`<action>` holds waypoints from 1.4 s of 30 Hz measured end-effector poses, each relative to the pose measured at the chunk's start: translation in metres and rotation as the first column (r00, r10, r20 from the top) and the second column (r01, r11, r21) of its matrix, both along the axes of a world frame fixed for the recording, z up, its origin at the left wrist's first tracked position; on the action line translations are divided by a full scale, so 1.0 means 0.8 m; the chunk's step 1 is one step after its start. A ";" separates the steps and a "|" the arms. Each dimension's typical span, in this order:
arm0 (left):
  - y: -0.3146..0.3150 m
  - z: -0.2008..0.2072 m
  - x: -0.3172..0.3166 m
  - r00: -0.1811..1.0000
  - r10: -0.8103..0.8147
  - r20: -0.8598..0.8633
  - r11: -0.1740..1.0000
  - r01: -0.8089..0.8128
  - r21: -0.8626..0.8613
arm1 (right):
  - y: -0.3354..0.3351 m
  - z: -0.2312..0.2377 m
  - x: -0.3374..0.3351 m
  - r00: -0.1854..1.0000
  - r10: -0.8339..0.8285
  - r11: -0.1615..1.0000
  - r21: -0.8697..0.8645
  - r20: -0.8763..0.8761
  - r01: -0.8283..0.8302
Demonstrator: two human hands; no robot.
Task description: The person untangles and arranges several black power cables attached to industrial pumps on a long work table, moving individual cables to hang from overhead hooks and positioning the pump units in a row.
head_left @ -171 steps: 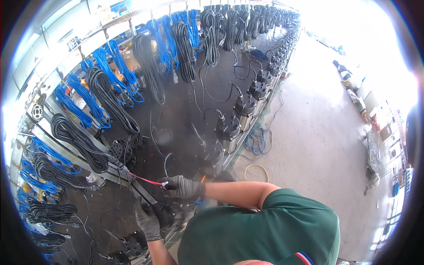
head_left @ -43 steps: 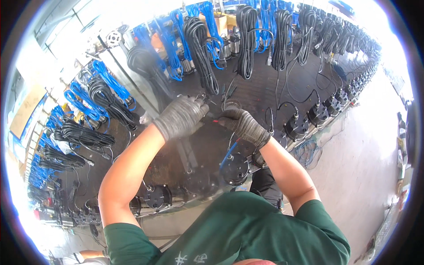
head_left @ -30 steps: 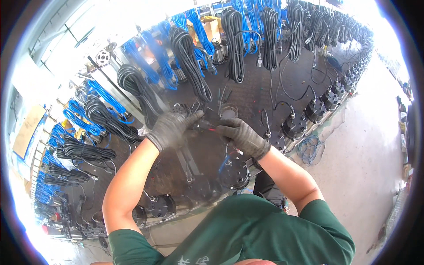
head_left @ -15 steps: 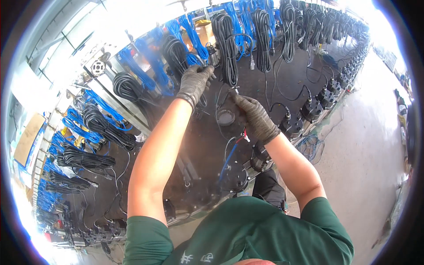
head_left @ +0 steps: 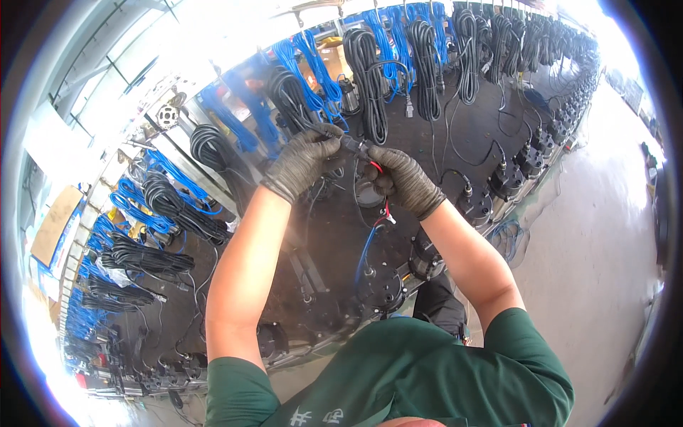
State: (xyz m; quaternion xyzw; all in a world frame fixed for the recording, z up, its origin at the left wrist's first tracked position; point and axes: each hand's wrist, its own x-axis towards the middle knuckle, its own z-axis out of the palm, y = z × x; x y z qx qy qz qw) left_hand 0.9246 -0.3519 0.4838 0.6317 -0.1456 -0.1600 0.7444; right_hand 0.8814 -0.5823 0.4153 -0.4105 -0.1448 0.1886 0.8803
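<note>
My left hand (head_left: 302, 162), in a dark grey work glove, pinches one end of a small dark connector (head_left: 353, 146). From the other side my gloved right hand (head_left: 409, 183) grips the same piece, its fingers closed. A red wire (head_left: 376, 166) shows by the right fingertips. Below that hand hang more red wire and a white end piece (head_left: 390, 219). A blue wire (head_left: 365, 250) runs down from there to a round black motor-like unit (head_left: 383, 288) on the dark table. The exact shape of the connector is partly hidden by my fingers.
Coiled black cables (head_left: 365, 85) and blue cables (head_left: 316, 67) hang in a row along the table's far side. More black coils (head_left: 151, 257) hang at left. Several black round units (head_left: 505, 178) line the near right edge of the dark table (head_left: 455, 142). Beyond it lies a pale floor (head_left: 576, 249).
My two hands have come together; the left lowered slightly and now meets the right at the connector. The red wire now shows beside my right fingertips. The view has shifted slightly.
</note>
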 end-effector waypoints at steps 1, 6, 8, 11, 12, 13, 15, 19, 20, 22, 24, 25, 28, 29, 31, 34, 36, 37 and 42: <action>0.001 -0.003 -0.001 1.000 0.008 0.001 0.999 -0.007 -0.038 | 0.000 0.001 0.000 0.998 0.047 0.998 0.046 -0.049 -0.045; 0.016 -0.006 -0.003 0.998 0.048 0.041 0.996 -0.051 0.070 | 0.006 0.009 0.002 0.987 0.075 0.997 0.019 -0.140 -0.073; 0.022 -0.008 -0.002 0.996 0.040 0.077 0.991 -0.049 0.121 | 0.008 0.010 0.001 0.987 0.096 0.995 0.010 -0.128 -0.096; 0.024 -0.018 -0.002 0.986 -0.005 0.168 0.997 -0.008 0.072 | 0.009 0.010 -0.001 0.991 0.111 0.993 -0.020 -0.070 -0.112; 0.024 -0.022 -0.002 0.982 -0.006 0.187 0.998 -0.004 0.057 | 0.008 0.010 -0.001 0.994 0.097 0.994 -0.054 -0.045 -0.100; 0.025 -0.025 -0.003 0.979 -0.007 0.205 0.998 -0.006 0.064 | 0.008 0.010 -0.001 0.996 0.087 0.992 -0.088 -0.016 -0.088; 0.027 -0.030 -0.004 0.977 0.000 0.215 0.997 -0.017 0.079 | 0.009 0.010 0.002 0.995 0.074 0.992 -0.094 -0.063 -0.079; 0.024 -0.031 -0.010 0.969 -0.016 0.248 1.000 0.015 0.005 | 0.011 0.011 0.000 0.999 0.042 0.995 -0.094 -0.005 -0.042; 0.023 -0.030 -0.015 0.971 -0.010 0.237 1.000 0.013 -0.008 | 0.011 0.011 -0.002 0.999 0.046 0.993 -0.104 -0.001 -0.046; 0.020 -0.027 -0.024 0.971 0.008 0.237 0.999 0.000 -0.035 | 0.011 0.013 -0.007 0.998 0.068 0.989 -0.131 0.017 -0.065; 0.015 -0.025 -0.032 0.969 0.026 0.246 0.997 -0.007 -0.077 | 0.013 0.013 -0.016 0.996 0.093 0.993 -0.065 -0.013 -0.094; 0.013 -0.025 -0.036 0.970 -0.001 0.243 0.991 0.034 -0.131 | 0.017 0.012 -0.020 0.993 0.108 0.994 -0.019 -0.039 -0.108; 0.011 -0.025 -0.039 0.972 0.021 0.234 0.986 0.018 -0.165 | 0.032 0.011 -0.031 0.972 0.189 0.962 0.225 -0.142 -0.154; 0.010 -0.026 -0.040 0.971 0.033 0.235 0.987 0.005 -0.159 | 0.037 0.010 -0.034 0.958 0.225 0.933 0.323 -0.177 -0.159; 0.008 -0.027 -0.041 0.956 0.063 0.286 0.990 -0.023 -0.141 | 0.043 0.010 -0.035 0.966 0.205 0.927 0.349 -0.156 -0.141; 0.004 -0.031 -0.052 0.907 0.155 0.392 0.988 -0.142 -0.063 | 0.050 0.008 -0.029 0.957 0.184 0.928 0.360 -0.225 -0.094; 0.001 -0.030 -0.059 0.811 0.205 0.548 0.956 -0.287 0.066 | 0.053 0.008 -0.024 0.945 0.124 0.944 0.329 -0.301 -0.019; -0.005 -0.032 -0.064 0.825 0.211 0.524 0.932 -0.332 0.148 | 0.059 0.010 -0.017 0.909 0.139 0.929 0.371 -0.393 0.018; 0.011 -0.037 -0.078 0.841 0.298 0.451 0.954 -0.280 -0.108 | 0.060 0.008 -0.036 0.958 0.253 0.923 0.330 -0.133 -0.198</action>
